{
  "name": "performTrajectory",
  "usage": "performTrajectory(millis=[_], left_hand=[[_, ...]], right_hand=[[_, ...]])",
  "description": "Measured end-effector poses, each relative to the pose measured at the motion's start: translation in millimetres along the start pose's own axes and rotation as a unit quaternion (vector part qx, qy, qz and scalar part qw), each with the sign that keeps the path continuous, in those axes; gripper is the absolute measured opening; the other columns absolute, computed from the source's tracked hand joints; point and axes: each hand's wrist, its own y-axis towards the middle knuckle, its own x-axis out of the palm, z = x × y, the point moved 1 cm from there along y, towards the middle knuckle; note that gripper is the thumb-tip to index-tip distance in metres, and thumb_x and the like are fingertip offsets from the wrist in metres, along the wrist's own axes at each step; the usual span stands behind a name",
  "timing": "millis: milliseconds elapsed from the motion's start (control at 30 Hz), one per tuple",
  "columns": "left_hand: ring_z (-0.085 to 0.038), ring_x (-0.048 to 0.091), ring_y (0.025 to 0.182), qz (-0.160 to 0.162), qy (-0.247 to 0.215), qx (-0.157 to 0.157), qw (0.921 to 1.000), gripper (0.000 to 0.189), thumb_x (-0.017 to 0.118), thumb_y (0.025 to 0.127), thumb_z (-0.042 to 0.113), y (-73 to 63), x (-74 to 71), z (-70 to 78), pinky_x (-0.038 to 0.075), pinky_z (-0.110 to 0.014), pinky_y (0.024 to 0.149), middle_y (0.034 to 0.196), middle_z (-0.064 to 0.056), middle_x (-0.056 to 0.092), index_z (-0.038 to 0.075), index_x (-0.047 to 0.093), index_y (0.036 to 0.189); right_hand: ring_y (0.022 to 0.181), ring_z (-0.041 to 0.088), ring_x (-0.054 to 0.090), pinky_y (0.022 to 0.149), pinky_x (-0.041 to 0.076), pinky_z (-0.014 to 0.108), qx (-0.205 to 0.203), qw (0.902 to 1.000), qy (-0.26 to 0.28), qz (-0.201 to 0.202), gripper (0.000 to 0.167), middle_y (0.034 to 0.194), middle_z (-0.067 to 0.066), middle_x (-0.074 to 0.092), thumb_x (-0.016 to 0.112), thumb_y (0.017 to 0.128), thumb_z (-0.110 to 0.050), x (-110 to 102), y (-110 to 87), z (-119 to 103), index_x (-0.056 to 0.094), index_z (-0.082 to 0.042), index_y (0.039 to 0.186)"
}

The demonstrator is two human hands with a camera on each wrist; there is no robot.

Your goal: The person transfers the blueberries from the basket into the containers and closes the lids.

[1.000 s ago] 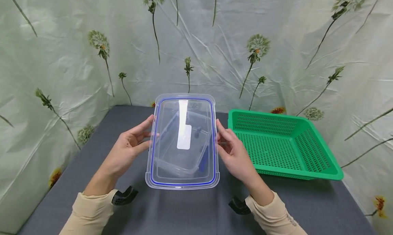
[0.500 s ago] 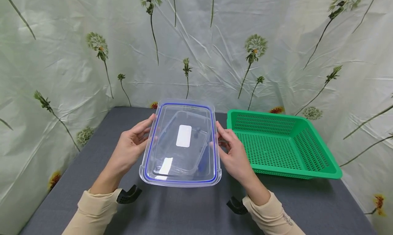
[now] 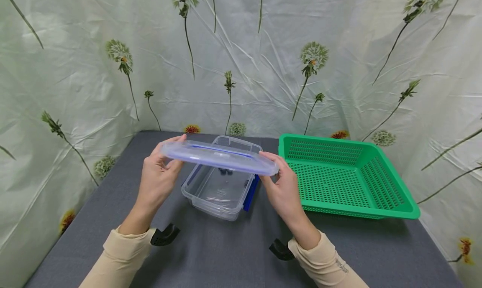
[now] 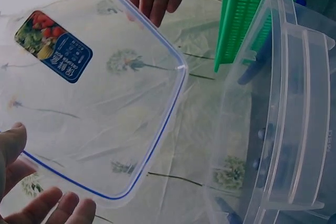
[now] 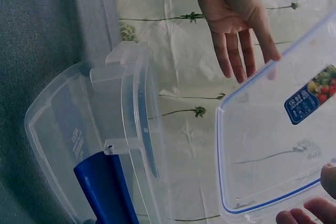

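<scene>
A clear plastic lid (image 3: 222, 157) with a blue seal is held in the air, tilted nearly edge-on in the head view. My left hand (image 3: 158, 179) pinches its left end between thumb and fingers; my right hand (image 3: 285, 189) grips the opposite end. A printed label (image 4: 54, 45) with fruit and vegetables is on the lid in the left wrist view. Below it, the clear food container (image 3: 216, 200) stands uncovered on the table, partly hidden by the lid. Several small dark round things (image 3: 226, 171) lie inside. A blue latch (image 3: 250, 193) hangs off the container's right side.
To the right, a green perforated plastic basket (image 3: 399, 183) stands on the dark grey tablecloth (image 3: 233, 254). Behind the table hangs a pale curtain (image 3: 263, 91) printed with dandelions. Black wrist mounts (image 3: 165, 235) sit at both cuffs.
The lid has tipped from facing the head camera to nearly edge-on, its right end lower. This uncovers the container beneath. Both hands have turned with it and keep their hold.
</scene>
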Motion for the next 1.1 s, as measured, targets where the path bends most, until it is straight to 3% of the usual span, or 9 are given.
performTrajectory(millis=[100, 167, 367, 500, 600, 733, 800, 967, 1100], left_hand=[[-0.006, 0.060, 0.138, 0.009, -0.013, -0.002, 0.9999, 0.035, 0.072, 0.102, 0.003, 1.4, 2.6, 0.0, 0.053, -0.015, 0.104, 0.152, -0.011, 0.064, -0.003, 0.070, 0.137], [-0.005, 0.062, 0.134, 0.019, -0.006, 0.005, 0.9998, 0.034, 0.072, 0.102, 0.003, 2.4, 4.2, -0.8, 0.054, -0.016, 0.104, 0.146, -0.007, 0.068, -0.004, 0.071, 0.136], [-0.002, 0.065, 0.115, 0.044, 0.025, 0.033, 0.9982, 0.037, 0.069, 0.102, -0.003, 4.6, 6.3, -3.5, 0.057, -0.009, 0.089, 0.119, 0.017, 0.068, 0.000, 0.070, 0.139], [0.001, 0.062, 0.110, 0.035, 0.056, 0.041, 0.9970, 0.046, 0.067, 0.102, -0.005, 5.9, 6.6, -6.2, 0.053, -0.006, 0.081, 0.118, -0.001, 0.070, 0.007, 0.066, 0.146], [0.002, 0.060, 0.105, 0.019, 0.073, 0.043, 0.9962, 0.054, 0.067, 0.102, -0.006, 6.6, 7.0, -7.5, 0.052, -0.006, 0.084, 0.117, -0.016, 0.068, 0.013, 0.061, 0.152], [0.000, 0.057, 0.101, -0.004, 0.086, 0.054, 0.9948, 0.061, 0.065, 0.103, -0.008, 6.9, 8.7, -7.7, 0.050, -0.005, 0.085, 0.112, -0.016, 0.066, 0.019, 0.055, 0.158], [-0.001, 0.056, 0.099, -0.013, 0.091, 0.063, 0.9937, 0.062, 0.064, 0.103, -0.008, 7.4, 9.3, -8.5, 0.049, -0.006, 0.081, 0.111, -0.016, 0.064, 0.019, 0.055, 0.158], [-0.005, 0.051, 0.092, -0.038, 0.114, 0.069, 0.9904, 0.058, 0.062, 0.105, -0.006, 10.5, 7.3, -12.9, 0.043, -0.012, 0.072, 0.108, -0.013, 0.062, 0.018, 0.056, 0.156], [-0.011, 0.050, 0.092, -0.082, 0.128, 0.035, 0.9878, 0.054, 0.059, 0.108, -0.001, 15.0, 3.7, -17.0, 0.045, -0.013, 0.074, 0.107, -0.011, 0.060, 0.019, 0.054, 0.158]], right_hand=[[0.126, 0.032, 0.072, 0.104, 0.060, 0.049, 0.009, 0.9999, -0.003, 0.006, 0.038, 0.136, 0.017, 0.073, 0.074, 0.103, -0.016, 4, 0.3, 0, 0.067, -0.002, 0.138], [0.124, 0.032, 0.074, 0.107, 0.058, 0.053, 0.006, 0.9998, -0.008, 0.014, 0.034, 0.130, 0.017, 0.075, 0.073, 0.104, -0.018, 6, 0.8, 0, 0.067, -0.002, 0.133], [0.108, 0.025, 0.073, 0.104, 0.060, 0.043, -0.025, 0.9992, -0.005, 0.030, 0.018, 0.111, 0.013, 0.074, 0.070, 0.106, -0.016, 10, 3.9, 0, 0.067, -0.003, 0.118], [0.102, 0.022, 0.070, 0.097, 0.060, 0.035, -0.021, 0.9992, -0.008, 0.033, 0.018, 0.107, 0.012, 0.071, 0.068, 0.107, -0.017, 11, 4.9, -1, 0.065, -0.004, 0.120], [0.097, 0.022, 0.070, 0.092, 0.059, 0.032, -0.022, 0.9989, -0.017, 0.039, 0.029, 0.105, 0.012, 0.071, 0.066, 0.109, -0.018, 12, 5.3, 0, 0.061, -0.005, 0.135], [0.087, 0.020, 0.068, 0.083, 0.058, 0.027, -0.057, 0.9963, -0.025, 0.058, 0.059, 0.100, 0.013, 0.071, 0.065, 0.109, -0.014, 14, 5.5, 3, 0.042, -0.009, 0.163], [0.083, 0.019, 0.065, 0.079, 0.056, 0.026, -0.078, 0.9944, -0.032, 0.064, 0.068, 0.095, 0.013, 0.070, 0.065, 0.108, -0.010, 14, 5.5, 5, 0.033, -0.011, 0.169], [0.076, 0.014, 0.057, 0.071, 0.052, 0.025, -0.074, 0.9950, -0.054, 0.039, 0.066, 0.085, 0.007, 0.063, 0.061, 0.111, -0.015, 14, 5.2, 7, 0.031, -0.014, 0.170], [0.072, 0.011, 0.056, 0.066, 0.049, 0.026, -0.037, 0.9965, -0.074, 0.012, 0.063, 0.079, 0.003, 0.062, 0.059, 0.112, -0.022, 14, 4.2, 9, 0.032, -0.015, 0.169]])
